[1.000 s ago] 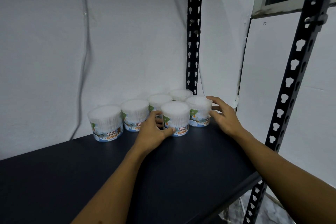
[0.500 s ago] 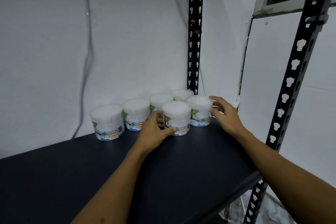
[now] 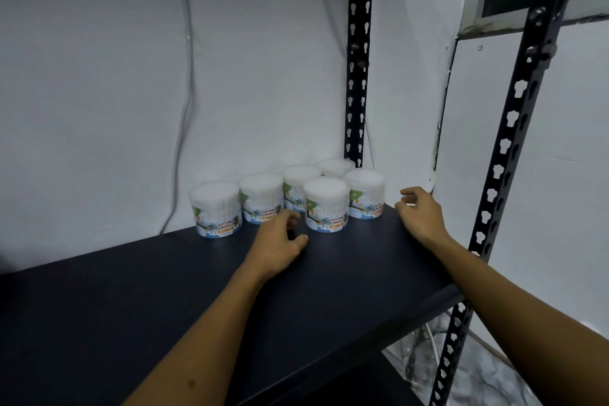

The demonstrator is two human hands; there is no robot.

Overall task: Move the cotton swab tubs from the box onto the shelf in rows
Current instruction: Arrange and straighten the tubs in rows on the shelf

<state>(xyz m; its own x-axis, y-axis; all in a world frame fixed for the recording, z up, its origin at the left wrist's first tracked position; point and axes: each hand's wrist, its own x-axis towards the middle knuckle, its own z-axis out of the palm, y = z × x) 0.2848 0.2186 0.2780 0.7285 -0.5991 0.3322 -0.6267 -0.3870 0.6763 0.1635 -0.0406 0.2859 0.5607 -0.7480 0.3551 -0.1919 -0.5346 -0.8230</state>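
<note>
Because the six cotton swab tubs (image 3: 286, 199) are packed against the wall at frame centre to begin tidy rows on the shelf (image 3: 164, 306), both grips are empty: left hand (image 3: 280, 242) loosely curled just beside them, right hand (image 3: 420, 212) apart.

Dim, cool and bluish throughout. Brightest on the white wall (image 3: 99, 76) in the upper left and centre; darkest along the shelf (image 3: 99, 323) at lower left. Soft, faint shadows only, no glare. Wide-angle bending of the slotted upright (image 3: 501, 158) at right. Slightly soft focus overall, labels on the tubs (image 3: 326, 204) barely legible.
</note>
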